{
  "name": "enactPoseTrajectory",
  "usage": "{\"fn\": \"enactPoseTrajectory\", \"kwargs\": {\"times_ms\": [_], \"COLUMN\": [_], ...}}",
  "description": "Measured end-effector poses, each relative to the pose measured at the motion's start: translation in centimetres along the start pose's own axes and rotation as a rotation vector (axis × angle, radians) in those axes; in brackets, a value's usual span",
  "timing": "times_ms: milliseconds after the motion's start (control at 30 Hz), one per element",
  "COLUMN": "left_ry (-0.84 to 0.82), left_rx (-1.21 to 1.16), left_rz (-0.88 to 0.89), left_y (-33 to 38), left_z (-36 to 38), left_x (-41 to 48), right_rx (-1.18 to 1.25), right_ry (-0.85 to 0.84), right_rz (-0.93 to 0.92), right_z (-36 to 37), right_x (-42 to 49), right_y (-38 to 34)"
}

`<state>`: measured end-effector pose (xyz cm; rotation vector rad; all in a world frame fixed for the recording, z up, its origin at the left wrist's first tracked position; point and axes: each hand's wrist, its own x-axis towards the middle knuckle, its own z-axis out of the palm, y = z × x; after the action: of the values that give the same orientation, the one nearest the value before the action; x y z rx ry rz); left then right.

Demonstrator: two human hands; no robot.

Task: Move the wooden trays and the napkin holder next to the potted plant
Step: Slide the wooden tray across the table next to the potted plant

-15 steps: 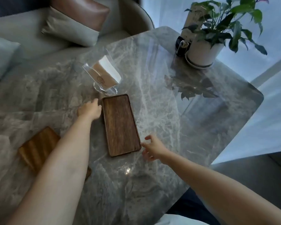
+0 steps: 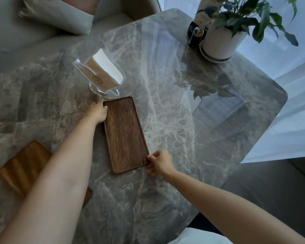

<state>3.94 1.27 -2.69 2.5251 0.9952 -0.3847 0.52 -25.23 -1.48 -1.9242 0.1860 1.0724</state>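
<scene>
My left hand [image 2: 98, 112] curls its fingers over the dark tray's [image 2: 126, 134] far-left corner; my right hand [image 2: 159, 162] pinches its near-right corner. Tray lies flat mid-tabletop, not lifted. Step: first tray, grasp set. Next, I judge: lift level, carry toward the potted plant [image 2: 218, 41] at the far-right corner. Napkin holder [image 2: 102, 74] nearly touches the tray's far end — clear it. Lighter tray [image 2: 25, 166] waits near the left edge, under my forearm.

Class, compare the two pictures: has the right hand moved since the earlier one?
Yes. The right hand has closed in leftward on the dark wooden tray, which lies flat on the marble table; its fingers now touch the tray's near right corner.
</scene>
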Motion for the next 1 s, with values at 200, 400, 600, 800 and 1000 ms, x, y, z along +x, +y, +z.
{"fn": "enactPoseTrajectory", "kwargs": {"times_ms": [200, 400, 600, 800, 1000], "left_ry": [0.030, 0.023, 0.021, 0.052, 0.088], "left_rx": [-0.035, -0.150, -0.222, -0.293, -0.326], "left_rz": [-0.060, -0.099, -0.098, -0.081, -0.086], "left_y": [1.0, 3.1, 6.2, 11.3, 17.3], "left_z": [0.4, 0.8, 1.1, 0.7, -0.7], "left_x": [-0.4, -1.7, -2.7, -2.3, 0.2], "right_rx": [0.001, -0.010, -0.075, -0.154, -0.226], "right_ry": [0.013, 0.041, 0.048, 0.109, 0.127], "right_rz": [0.004, -0.012, -0.069, -0.167, -0.221], "right_z": [-0.8, -3.8, -9.4, -16.2, -22.8], "right_x": [0.2, 0.6, 0.9, 2.4, 5.4], "right_y": [0.4, 1.1, 0.9, -1.5, -5.5]}}
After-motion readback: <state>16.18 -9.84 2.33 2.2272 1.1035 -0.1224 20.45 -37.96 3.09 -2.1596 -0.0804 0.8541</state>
